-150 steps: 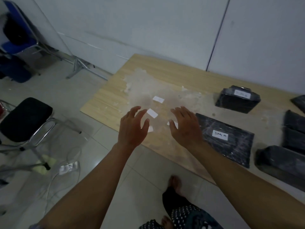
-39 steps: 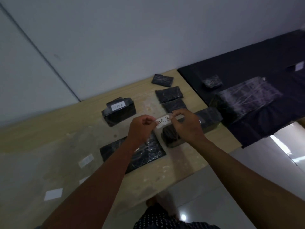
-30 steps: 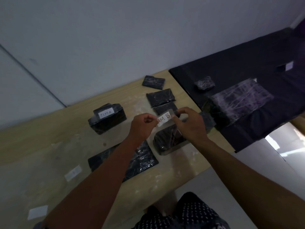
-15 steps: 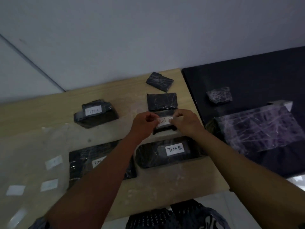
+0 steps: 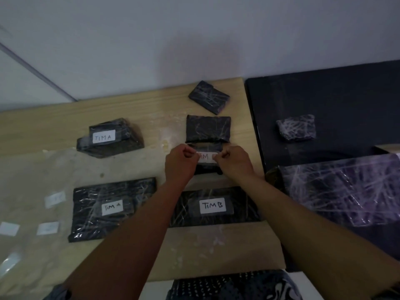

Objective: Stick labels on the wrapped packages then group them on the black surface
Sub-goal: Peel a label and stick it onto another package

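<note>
My left hand [image 5: 179, 163] and my right hand [image 5: 234, 162] each pinch one end of a white label [image 5: 205, 158], stretched over a small black wrapped package [image 5: 207, 169] on the wooden table [image 5: 54, 124]. In front of it lies a flat package labelled TIM B [image 5: 213, 205]. Two packages labelled TIM A sit to the left, a flat one [image 5: 112, 207] and a boxy one [image 5: 108, 137]. Two unlabelled packages [image 5: 207, 128] [image 5: 208, 96] lie behind. The black surface [image 5: 335, 96] at right carries a small wrapped package [image 5: 296, 127] and a large one [image 5: 346, 191].
Several loose white labels [image 5: 47, 228] lie on a clear plastic sheet [image 5: 26, 169] at the table's left. A white wall runs along the back. The table's front edge is close to my legs, with floor below.
My view swung from the label sheet to the packages. Both hands brought the label over, past the TIM B package, and lowered it onto the small package behind.
</note>
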